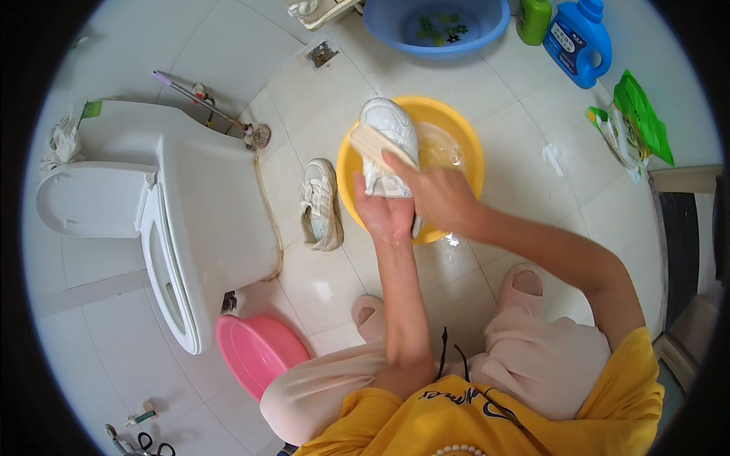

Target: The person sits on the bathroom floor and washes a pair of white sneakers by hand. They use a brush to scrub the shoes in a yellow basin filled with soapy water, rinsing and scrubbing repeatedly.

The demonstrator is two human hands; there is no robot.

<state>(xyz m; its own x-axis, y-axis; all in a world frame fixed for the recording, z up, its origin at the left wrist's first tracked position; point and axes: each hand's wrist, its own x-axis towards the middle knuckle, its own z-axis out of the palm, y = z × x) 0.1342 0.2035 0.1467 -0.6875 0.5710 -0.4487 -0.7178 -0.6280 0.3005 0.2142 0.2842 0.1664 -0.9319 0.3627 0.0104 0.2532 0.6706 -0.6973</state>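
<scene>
My left hand (385, 214) holds a wet white sneaker (389, 119) from below at its heel end, above a yellow plastic basin (478, 159). In my right hand (447, 199) is a light-coloured brush (379, 145), laid across the shoe's upper; its bristles are hidden. Sudsy water (442, 145) shows in the basin. The other sneaker (320, 205), off-white with laces, stands on the tiles just left of the basin.
A toilet (211, 199) and a toilet brush (199, 100) are at left, with a pink basin (262, 353) below. A blue basin (439, 43), a green bottle (534, 23), a blue detergent jug (579, 45) and green plastic packaging (641, 119) lie beyond. A floor drain (321, 54) is near the wall.
</scene>
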